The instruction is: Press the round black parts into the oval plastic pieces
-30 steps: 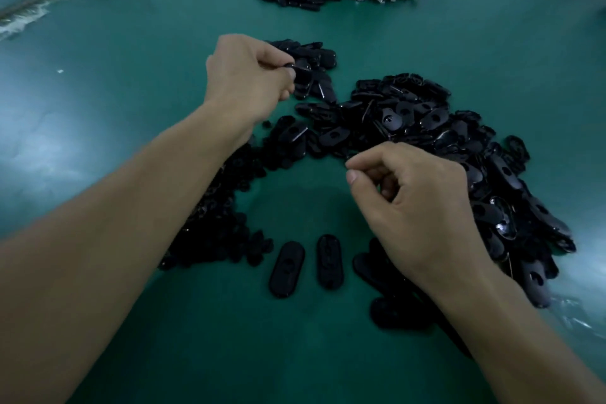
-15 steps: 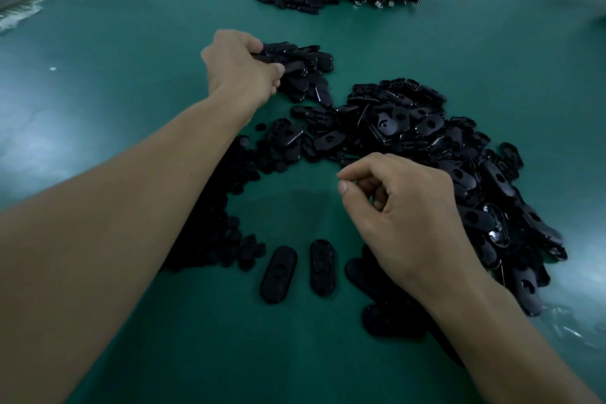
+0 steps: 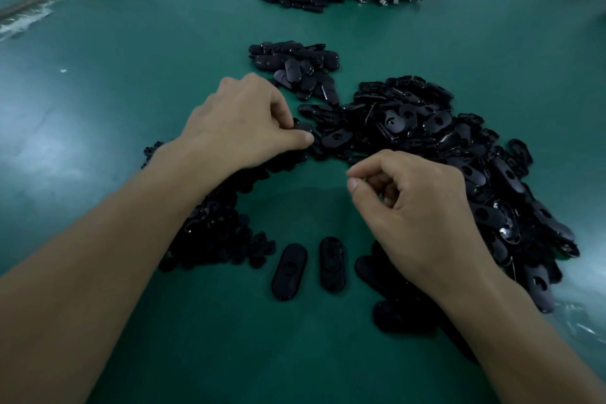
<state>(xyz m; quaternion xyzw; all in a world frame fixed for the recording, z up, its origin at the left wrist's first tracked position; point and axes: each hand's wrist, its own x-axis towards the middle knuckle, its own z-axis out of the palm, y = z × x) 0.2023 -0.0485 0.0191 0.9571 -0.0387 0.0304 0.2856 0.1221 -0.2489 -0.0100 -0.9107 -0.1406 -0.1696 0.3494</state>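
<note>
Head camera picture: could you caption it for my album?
Left hand pinches a black part by the pile; right hand hovers nearby, fingers curled.

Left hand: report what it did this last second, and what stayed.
The left hand let its oval piece go at the small far pile and drew back to the nearer black parts; any new grip is unclear. The right hand and two lone ovals stayed.

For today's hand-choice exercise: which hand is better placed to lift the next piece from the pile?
Left: the left hand pinches a black piece at the pile's edge; the right hand hovers clear of it.
</note>
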